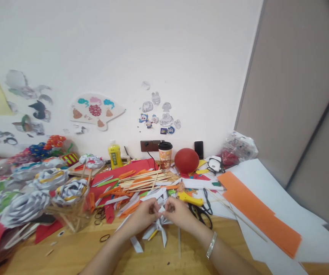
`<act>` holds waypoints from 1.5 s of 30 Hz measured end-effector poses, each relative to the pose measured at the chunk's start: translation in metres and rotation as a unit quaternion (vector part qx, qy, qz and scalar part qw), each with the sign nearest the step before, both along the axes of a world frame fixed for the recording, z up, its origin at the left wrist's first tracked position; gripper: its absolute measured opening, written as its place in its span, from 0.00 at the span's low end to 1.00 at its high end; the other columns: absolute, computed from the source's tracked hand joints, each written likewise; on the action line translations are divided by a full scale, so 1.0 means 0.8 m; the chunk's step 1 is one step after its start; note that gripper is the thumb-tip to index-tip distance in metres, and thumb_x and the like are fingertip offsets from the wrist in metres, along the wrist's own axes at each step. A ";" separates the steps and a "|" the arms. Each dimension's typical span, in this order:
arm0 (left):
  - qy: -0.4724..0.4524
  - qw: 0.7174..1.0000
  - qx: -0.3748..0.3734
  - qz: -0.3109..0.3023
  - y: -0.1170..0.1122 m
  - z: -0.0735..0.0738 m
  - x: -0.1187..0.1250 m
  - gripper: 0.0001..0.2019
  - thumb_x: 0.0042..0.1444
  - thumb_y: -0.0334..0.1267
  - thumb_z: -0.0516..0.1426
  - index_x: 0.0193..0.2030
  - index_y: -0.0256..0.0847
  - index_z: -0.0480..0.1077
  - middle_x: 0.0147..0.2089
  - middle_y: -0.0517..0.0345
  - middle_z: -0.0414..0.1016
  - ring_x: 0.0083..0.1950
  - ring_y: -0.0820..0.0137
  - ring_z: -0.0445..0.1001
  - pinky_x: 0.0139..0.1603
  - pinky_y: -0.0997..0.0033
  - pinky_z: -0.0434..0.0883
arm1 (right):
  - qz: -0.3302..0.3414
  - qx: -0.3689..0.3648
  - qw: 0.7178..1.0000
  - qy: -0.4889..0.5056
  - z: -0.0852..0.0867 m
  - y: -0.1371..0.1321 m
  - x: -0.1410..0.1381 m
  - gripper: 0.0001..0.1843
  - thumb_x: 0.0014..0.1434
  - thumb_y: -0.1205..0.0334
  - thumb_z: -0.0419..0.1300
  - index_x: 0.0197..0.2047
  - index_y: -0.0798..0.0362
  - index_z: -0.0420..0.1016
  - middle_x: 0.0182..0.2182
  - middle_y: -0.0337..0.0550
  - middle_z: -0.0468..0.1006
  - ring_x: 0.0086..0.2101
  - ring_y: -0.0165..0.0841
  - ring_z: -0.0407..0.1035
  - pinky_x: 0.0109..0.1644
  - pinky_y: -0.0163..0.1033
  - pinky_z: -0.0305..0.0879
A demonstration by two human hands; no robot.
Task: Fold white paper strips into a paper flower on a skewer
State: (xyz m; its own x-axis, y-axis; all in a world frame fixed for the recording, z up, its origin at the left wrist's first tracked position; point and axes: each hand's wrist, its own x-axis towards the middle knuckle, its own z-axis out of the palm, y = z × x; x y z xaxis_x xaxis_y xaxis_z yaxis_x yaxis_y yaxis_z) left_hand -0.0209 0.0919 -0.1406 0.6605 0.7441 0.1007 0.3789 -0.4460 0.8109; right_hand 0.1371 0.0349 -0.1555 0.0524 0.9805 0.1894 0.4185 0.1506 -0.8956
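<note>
My left hand (145, 214) and my right hand (179, 214) meet over the wooden table, fingertips nearly touching. Both are closed in a pinch on a cluster of folded white paper strips (161, 228), whose pointed ends fan out below my fingers. A bit of yellow shows among the lower ends. Exactly which fold each hand grips is too small to make out. One long white strip (136, 244) hangs out to the left of the cluster. Just right of my right hand lie a yellow glue gun (191, 198) and black-handled scissors (203, 218).
Wooden sticks (141, 181) lie over coloured paper strips behind my hands. Farther back stand a yellow bottle (115, 156), a lidded cup (165, 156) and a red balloon-like ball (186, 161). Paper flowers (28, 206) crowd the left. Orange paper (262, 214) rests on white sheets at right.
</note>
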 end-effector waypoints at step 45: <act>-0.032 0.990 -0.140 -0.007 0.005 0.023 -0.011 0.20 0.40 0.55 0.57 0.22 0.39 0.60 0.20 0.67 0.59 0.24 0.75 0.62 0.26 0.75 0.60 | 0.052 0.313 0.911 -0.265 0.015 -0.023 -0.020 0.10 0.53 0.76 0.51 0.29 0.54 0.70 0.28 0.43 0.72 0.34 0.34 0.62 0.37 0.37 0.58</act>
State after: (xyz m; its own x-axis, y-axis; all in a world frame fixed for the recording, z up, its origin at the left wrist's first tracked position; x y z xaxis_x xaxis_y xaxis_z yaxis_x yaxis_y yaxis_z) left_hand -0.0295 0.0961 -0.1222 0.6692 0.7402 -0.0652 0.3175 -0.2055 0.9257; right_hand 0.1214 0.0167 -0.1439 -0.2963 0.6663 0.6843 0.7212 0.6258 -0.2971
